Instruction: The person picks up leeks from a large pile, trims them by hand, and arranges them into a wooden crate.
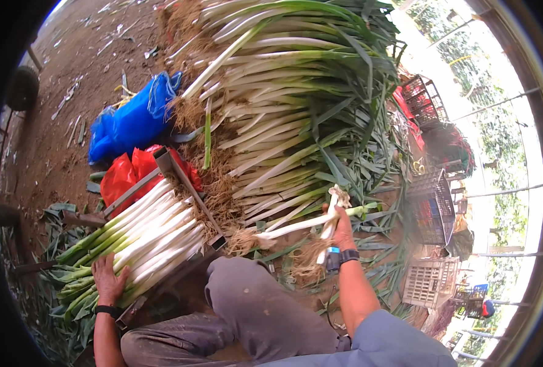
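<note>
My left hand point(108, 278) lies with spread fingers on the green end of a row of trimmed leeks point(155, 226). Those leeks rest side by side in a metal frame point(187, 183), white ends toward its upper right bar. Off to the right, my right hand point(343, 229) is closed around leek stalks, with a pale, ragged end point(339, 196) sticking up above the fingers. A long white leek point(296, 227) crosses at that hand, its roots pointing left; whether the fingers grip it too, I cannot tell. Brown roots point(308, 257) hang below the hand.
A large pile of untrimmed leeks point(284, 122) lies ahead, roots left and leaves right. Red plastic point(121, 180) and a blue bundle point(131, 122) sit beyond the frame. Crates point(430, 281) line the right side. Cut leaves litter the ground.
</note>
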Available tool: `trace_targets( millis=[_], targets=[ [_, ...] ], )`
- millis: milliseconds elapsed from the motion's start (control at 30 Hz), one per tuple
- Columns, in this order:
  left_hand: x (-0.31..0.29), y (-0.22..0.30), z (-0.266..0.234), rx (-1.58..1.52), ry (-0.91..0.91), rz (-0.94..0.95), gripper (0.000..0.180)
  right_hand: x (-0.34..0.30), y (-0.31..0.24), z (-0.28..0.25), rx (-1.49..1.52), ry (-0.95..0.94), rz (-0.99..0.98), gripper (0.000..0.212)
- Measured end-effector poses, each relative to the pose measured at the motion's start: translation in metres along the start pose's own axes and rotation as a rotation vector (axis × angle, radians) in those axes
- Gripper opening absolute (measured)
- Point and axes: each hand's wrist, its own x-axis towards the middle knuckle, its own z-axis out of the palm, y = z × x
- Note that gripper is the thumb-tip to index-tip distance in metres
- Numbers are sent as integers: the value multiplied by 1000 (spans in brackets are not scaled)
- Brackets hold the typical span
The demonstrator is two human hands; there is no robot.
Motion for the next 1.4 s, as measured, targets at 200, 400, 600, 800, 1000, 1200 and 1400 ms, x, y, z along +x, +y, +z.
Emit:
trace_targets(
  millis=[200, 400, 600, 800, 1000, 1200, 1400],
  targets=[
    [5, 16, -27, -68, -114, 23, 79, -34, -128, -29, 491, -733, 167, 32],
    [-22, 4, -73, -172, 79, -84, 64, -205, -200, 31, 1021, -448, -266, 23],
    [-36, 77, -161, -828, 533, 138, 25, -242, -238, 88, 653, -1139, -526, 3],
    [-138, 354, -213, -771, 315, 842, 82, -286, -132, 158, 821, -783, -317, 26],
    [-156, 486, -192, -1603, -42, 636, 66, -291, -47, 127, 877, -1089, 290, 46],
    [-136, 483, -177, -1726, -247, 530, 36, -304, -25, 118, 633, -893, 218, 62],
    [-125, 462, -184, -1860, -378, 524, 37, -299, -76, 34, -196, -896, 85, 57]
  ],
)
